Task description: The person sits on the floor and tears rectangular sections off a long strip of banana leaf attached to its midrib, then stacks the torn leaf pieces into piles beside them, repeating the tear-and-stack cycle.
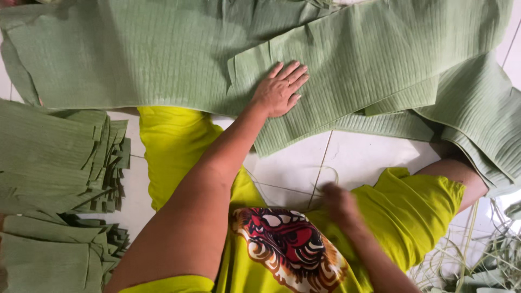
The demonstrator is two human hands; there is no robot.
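Your left hand lay flat, fingers spread slightly and palm down, pressed on a long green banana leaf that stretched across the far side of the floor. It gripped nothing; it only weighted the leaf near the leaf's near edge, about mid-width of the view. A second broad leaf sheet lay under and to the left of the first, overlapping it just beside your fingertips.

Your right hand was low, close to your body, over your yellow-green garment, and blurred. I could not tell whether it was closed or wide, nor whether it held anything. A thin pale strand curved on the white tiles just beyond it.

At the floor's left edge sat two stacks of cut leaf pieces: the upper stack fanned out with stepped edges, and the lower stack near the bottom left corner, just beside it. More leaf folds draped down at the right edge, covering part of your right knee. In the bottom right corner lay a loose tangle of leaf ribs and trimmings. A printed red, white and brown patch showed on your garment front.
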